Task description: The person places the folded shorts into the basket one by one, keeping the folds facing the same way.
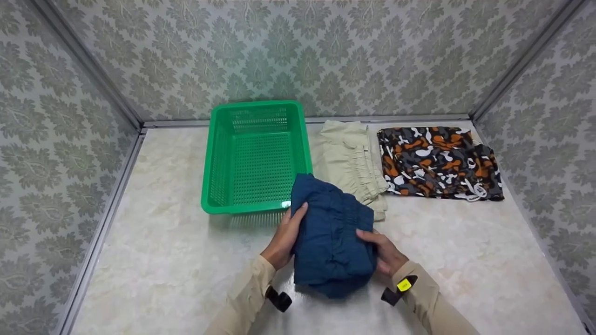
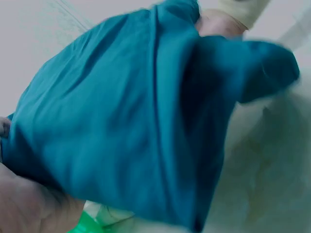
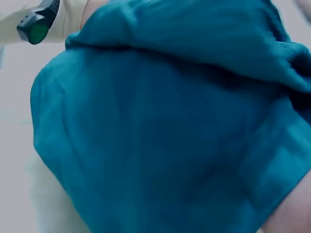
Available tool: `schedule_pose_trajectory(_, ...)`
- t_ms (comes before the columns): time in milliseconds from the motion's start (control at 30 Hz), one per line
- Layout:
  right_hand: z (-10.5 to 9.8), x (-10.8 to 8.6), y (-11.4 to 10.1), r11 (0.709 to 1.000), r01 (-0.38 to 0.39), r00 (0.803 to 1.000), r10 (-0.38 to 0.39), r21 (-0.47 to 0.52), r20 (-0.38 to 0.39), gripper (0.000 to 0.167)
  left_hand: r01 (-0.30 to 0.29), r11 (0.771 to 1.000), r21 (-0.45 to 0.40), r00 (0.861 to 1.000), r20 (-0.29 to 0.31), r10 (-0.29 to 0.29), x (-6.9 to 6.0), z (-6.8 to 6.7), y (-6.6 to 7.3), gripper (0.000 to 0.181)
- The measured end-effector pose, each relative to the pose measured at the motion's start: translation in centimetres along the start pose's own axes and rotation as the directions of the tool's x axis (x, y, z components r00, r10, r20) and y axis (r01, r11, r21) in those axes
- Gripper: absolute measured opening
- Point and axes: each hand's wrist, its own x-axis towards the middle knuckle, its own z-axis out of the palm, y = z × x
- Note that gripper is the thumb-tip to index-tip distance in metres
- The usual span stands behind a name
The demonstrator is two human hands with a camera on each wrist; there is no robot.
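1. Where marbled tabletop [image 1: 158,232] stretches left and right, the blue elastic-waisted garment [image 1: 330,242] hides the near right corner of the green basket [image 1: 242,209].
2. Left hand [image 1: 284,239] and right hand [image 1: 387,252] grip its opposite sides.

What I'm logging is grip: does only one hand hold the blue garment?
No, the left hand and right hand grip the blue garment at opposite sides.

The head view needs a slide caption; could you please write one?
Left hand and right hand hold a blue garment; beyond it lie a green basket, beige garment and patterned garment.
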Motion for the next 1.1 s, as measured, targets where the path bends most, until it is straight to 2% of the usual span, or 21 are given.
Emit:
schedule_pose_trajectory(67, 0.6, 0.4, -0.5, 0.998, -0.014, 0.996, 0.008, -0.066, -0.088, 0.095, -0.007, 0.999, 0.038, 0.999, 0.038, 0.006, -0.4, -0.4, 0.0, 0.078)
schedule_pose_trajectory(133, 1.1, 0.8, -1.0, 0.994, -0.022, 0.991, 0.008, -0.104, -0.13, 0.104, -0.025, 0.997, 0.07, 0.996, 0.09, 0.019, -0.8, -0.9, -0.1, 0.082)
schedule_pose_trajectory(267, 1.6, 1.3, -2.0, 0.988, 0.002, 0.985, -0.028, -0.156, -0.168, 0.099, -0.05, 0.993, 0.106, 0.987, 0.156, 0.034, -1.7, -1.8, -0.3, 0.098)
schedule_pose_trajectory(367, 2.0, 1.6, -3.0, 0.982, 0.024, 0.985, -0.055, -0.185, -0.165, 0.098, -0.052, 0.993, 0.106, 0.984, 0.175, 0.032, -2.2, -2.3, -0.2, 0.111)
schedule_pose_trajectory(467, 2.4, 1.9, -3.9, 0.977, 0.032, 0.987, -0.064, -0.21, -0.148, 0.098, -0.084, 0.989, 0.119, 0.98, 0.19, 0.06, -2.5, -2.4, 0.1, 0.115)
schedule_pose_trajectory(533, 2.9, 2.2, -4.5, 0.973, 0.034, 0.989, -0.065, -0.228, -0.132, 0.097, -0.131, 0.979, 0.156, 0.977, 0.189, 0.1, -2.5, -2.5, 0.5, 0.113)
schedule_pose_trajectory(600, 3.5, 2.6, -5.1, 0.968, 0.029, 0.99, -0.062, -0.248, -0.126, 0.096, -0.172, 0.966, 0.193, 0.974, 0.178, 0.138, -2.4, -2.6, 1.0, 0.111)
schedule_pose_trajectory(733, 4.8, 3.8, -6.2, 0.966, 0.03, 0.993, -0.059, -0.257, -0.106, 0.09, -0.196, 0.948, 0.251, 0.978, 0.123, 0.169, -2.4, -3.0, 2.4, 0.107)
schedule_pose_trajectory(833, 6.0, 5.1, -7.1, 0.965, 0.036, 0.996, -0.055, -0.258, -0.066, 0.082, -0.206, 0.942, 0.265, 0.978, 0.07, 0.194, -2.2, -3.3, 3.8, 0.105)
schedule_pose_trajectory(967, 7.8, 7.5, -8.4, 0.953, 0.05, 0.998, -0.062, -0.3, -0.031, 0.079, -0.233, 0.932, 0.276, 0.971, 0.005, 0.241, -1.6, -4.3, 6.2, 0.103)
schedule_pose_trajectory(1033, 8.9, 9.0, -9.0, 0.941, 0.052, 0.997, -0.07, -0.335, -0.041, 0.081, -0.226, 0.93, 0.289, 0.969, -0.029, 0.245, -1.1, -5.0, 7.5, 0.102)
schedule_pose_trajectory(1100, 10.0, 10.5, -9.5, 0.927, 0.057, 0.995, -0.082, -0.37, -0.051, 0.083, -0.195, 0.934, 0.3, 0.972, -0.068, 0.225, -0.7, -5.8, 8.7, 0.102)
